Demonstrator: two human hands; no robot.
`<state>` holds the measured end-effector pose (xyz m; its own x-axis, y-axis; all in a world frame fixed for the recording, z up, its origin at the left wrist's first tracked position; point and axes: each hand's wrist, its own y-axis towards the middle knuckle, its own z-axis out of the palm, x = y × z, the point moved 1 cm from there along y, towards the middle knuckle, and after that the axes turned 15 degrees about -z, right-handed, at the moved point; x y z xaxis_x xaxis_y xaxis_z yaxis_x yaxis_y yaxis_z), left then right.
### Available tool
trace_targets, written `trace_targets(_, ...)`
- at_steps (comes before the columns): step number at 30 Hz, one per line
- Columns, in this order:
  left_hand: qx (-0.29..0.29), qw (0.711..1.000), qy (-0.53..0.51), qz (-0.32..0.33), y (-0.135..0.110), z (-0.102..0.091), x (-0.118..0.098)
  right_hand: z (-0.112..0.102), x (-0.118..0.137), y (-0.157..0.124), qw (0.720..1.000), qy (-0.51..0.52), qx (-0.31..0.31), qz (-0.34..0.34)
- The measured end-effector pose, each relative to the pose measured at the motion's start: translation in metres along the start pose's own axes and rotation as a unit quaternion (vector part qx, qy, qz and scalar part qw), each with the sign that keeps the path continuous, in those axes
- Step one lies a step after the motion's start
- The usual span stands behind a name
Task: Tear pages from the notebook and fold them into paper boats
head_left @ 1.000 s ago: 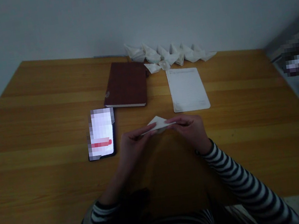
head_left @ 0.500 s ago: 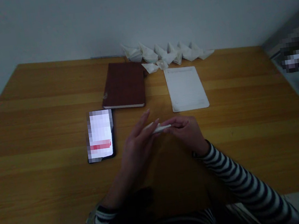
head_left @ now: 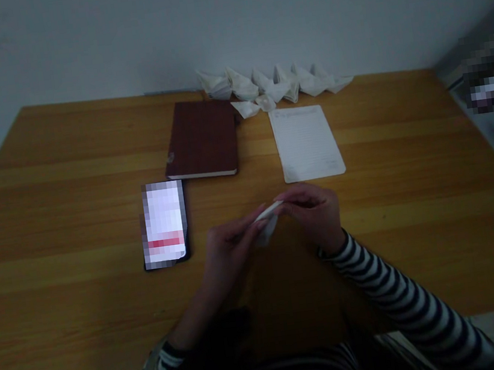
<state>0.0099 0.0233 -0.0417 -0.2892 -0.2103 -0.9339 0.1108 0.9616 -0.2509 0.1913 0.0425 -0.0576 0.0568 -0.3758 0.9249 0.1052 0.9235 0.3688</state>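
Note:
Between my two hands, above the wooden table (head_left: pixel 110 324), is a small folded piece of white paper (head_left: pixel 269 224). My left hand (head_left: pixel 225 251) pinches its left end between thumb and fingers. The upper right end is gripped by the fingertips of my right hand (head_left: pixel 314 211). A thin upper edge slants up to the right, and a paler flap hangs below it. The fingers hide both ends of the paper. Beyond my hands lies a lined sheet of paper (head_left: pixel 308 143).
A dark red notebook (head_left: pixel 201 139) lies left of the lined sheet. Nearer me is a phone (head_left: pixel 163 223) with a lit, blurred screen. Several folded white paper boats (head_left: pixel 270 85) stand in a row along the wall (head_left: pixel 225 18).
My left fingers, raised and spread before, have come down and closed on the paper. The paper has turned, so its flap now shows below. My right hand keeps its grip.

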Motion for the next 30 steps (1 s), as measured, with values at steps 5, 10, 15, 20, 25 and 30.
trace_targets(5, 0.004, 1.0, -0.006, -0.023, -0.001, -0.001, -0.002, 0.0, 0.0, -0.001, 1.0, 0.01, 0.004, 0.012)
trace_targets(10, -0.027, 0.999, 0.034, 0.017, -0.002, -0.003, 0.001, -0.002, 0.002, 0.0, 0.999, -0.006, 0.02, 0.049)
trace_targets(15, -0.062, 0.996, 0.059, 0.03, -0.002, -0.004, 0.004, -0.006, 0.0, 0.004, 0.992, 0.006, 0.075, 0.103)
trace_targets(20, -0.077, 0.995, 0.065, 0.019, -0.004, -0.003, 0.001, -0.001, -0.003, 0.004, 0.982, 0.087, 0.047, 0.161)
trace_targets(25, -0.091, 0.992, 0.08, 0.028, -0.006, -0.002, 0.002, 0.002, -0.009, 0.002, 0.971, 0.13, 0.022, 0.201)
trace_targets(30, -0.096, 0.99, 0.086, 0.063, -0.007, -0.001, 0.004, -0.002, -0.012, 0.002, 0.975, 0.12, 0.037, 0.185)
